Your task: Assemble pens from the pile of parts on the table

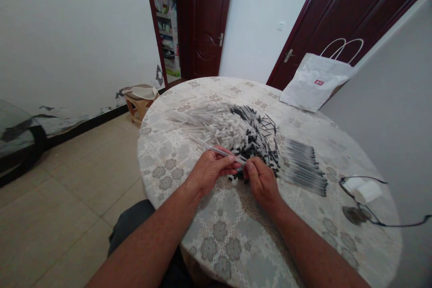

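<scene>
A thin translucent pen barrel lies slantwise across the fingers of my left hand, which is closed around it. At the barrel's right end, the fingertips of my right hand are pinched together; whether they also hold a small part is hidden. Just beyond my hands is a heap of loose pen parts: clear barrels, short whitish pieces, thin black refills and small black pieces. To the right of my right hand, several pens with black ends lie side by side in a row.
A round table with a patterned cloth carries everything. Eyeglasses, a white item and a dark round object lie at the right. A white paper bag stands at the back. A stool is beyond the left edge.
</scene>
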A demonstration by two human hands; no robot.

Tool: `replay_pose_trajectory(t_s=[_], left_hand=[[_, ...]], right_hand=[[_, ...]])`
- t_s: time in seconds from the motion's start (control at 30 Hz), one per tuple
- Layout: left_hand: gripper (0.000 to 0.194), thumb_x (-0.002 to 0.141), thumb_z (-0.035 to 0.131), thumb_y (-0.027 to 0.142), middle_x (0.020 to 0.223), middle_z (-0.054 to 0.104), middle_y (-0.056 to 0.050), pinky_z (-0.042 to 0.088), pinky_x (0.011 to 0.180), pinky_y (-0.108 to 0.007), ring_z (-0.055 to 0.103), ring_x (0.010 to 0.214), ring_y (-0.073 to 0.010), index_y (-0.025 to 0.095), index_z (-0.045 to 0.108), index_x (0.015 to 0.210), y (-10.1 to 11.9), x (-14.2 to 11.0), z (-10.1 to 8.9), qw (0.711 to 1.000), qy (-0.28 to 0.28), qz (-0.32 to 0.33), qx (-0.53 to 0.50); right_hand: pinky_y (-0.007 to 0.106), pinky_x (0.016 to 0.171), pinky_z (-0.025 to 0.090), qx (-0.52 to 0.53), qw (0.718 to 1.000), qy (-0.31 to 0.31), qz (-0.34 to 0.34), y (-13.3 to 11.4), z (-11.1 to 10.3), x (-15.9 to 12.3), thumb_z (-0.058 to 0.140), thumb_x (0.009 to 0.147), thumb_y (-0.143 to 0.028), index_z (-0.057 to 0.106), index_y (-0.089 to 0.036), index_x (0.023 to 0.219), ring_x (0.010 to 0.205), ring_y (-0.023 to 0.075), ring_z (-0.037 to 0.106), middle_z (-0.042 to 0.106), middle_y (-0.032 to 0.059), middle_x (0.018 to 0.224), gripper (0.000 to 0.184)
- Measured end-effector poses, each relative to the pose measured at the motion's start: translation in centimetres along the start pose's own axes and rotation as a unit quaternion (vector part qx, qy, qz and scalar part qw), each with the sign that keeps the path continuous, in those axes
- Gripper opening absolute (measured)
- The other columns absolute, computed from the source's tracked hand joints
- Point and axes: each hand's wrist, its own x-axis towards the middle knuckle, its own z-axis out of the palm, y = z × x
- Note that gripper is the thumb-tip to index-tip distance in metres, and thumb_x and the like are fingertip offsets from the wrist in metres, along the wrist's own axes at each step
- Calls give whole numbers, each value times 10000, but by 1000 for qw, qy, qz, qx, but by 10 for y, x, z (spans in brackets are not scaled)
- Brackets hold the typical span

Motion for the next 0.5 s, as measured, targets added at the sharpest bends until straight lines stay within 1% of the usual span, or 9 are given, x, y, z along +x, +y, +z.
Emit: replay_pose_trajectory(t_s=[0.07,0.1,0.13,0.2,0.23,0.3,0.4,0.5], left_hand=[[308,777,856,256,916,788,-123,642,731,-304,769,803,-198,134,620,933,0,0,0,1000,-4,0,1],[311,775,859,260,922,789,-126,642,731,-305,769,808,-199,135,620,930,1,0,0,1000,-5,1,1],[314,773,861,264,932,790,-128,642,732,-306,770,815,-201,136,620,927,2,-1,-1,1000,-5,2,0],[320,768,866,272,953,792,-131,641,734,-305,771,829,-203,138,619,922,4,-1,-1,1000,1,6,-3],[322,767,868,276,959,792,-132,640,734,-303,772,833,-203,138,620,919,5,-1,-1,1000,4,7,-4],[324,766,870,281,959,793,-130,638,733,-297,773,836,-204,137,625,920,7,-1,-2,1000,7,9,-3],[322,771,868,286,962,795,-126,638,740,-299,774,839,-203,139,625,923,6,-1,-3,1000,-2,9,-2],[315,776,863,282,961,794,-122,641,743,-305,772,834,-200,140,623,921,5,-1,-3,1000,-7,9,0]], right_hand=[[288,661,406,11,1000,-7,1,1,0,0,372,1079,-417,545,-222,750,646,150,544,574,-8,693,419],[287,657,408,20,1000,-8,3,2,-1,0,365,1081,-417,549,-222,751,641,149,547,573,-9,688,425],[286,654,413,30,1000,-6,6,2,-1,0,366,1080,-415,566,-221,784,640,150,555,580,-11,690,406],[283,649,433,50,999,8,7,3,-1,-1,420,1061,-414,599,-221,925,653,155,579,612,-13,731,296],[283,649,447,56,998,19,4,3,-1,-1,468,1041,-412,598,-221,1005,669,160,594,631,-9,767,234],[285,659,469,50,998,39,-10,3,-1,-1,552,998,-389,577,-222,1097,705,169,612,655,5,836,196],[291,674,468,6,998,42,-43,1,-2,0,550,987,-333,580,-229,1056,725,171,601,640,17,861,129],[298,683,448,-20,998,19,-65,-2,-3,1,490,1007,-307,579,-235,992,723,174,573,595,10,821,115]])
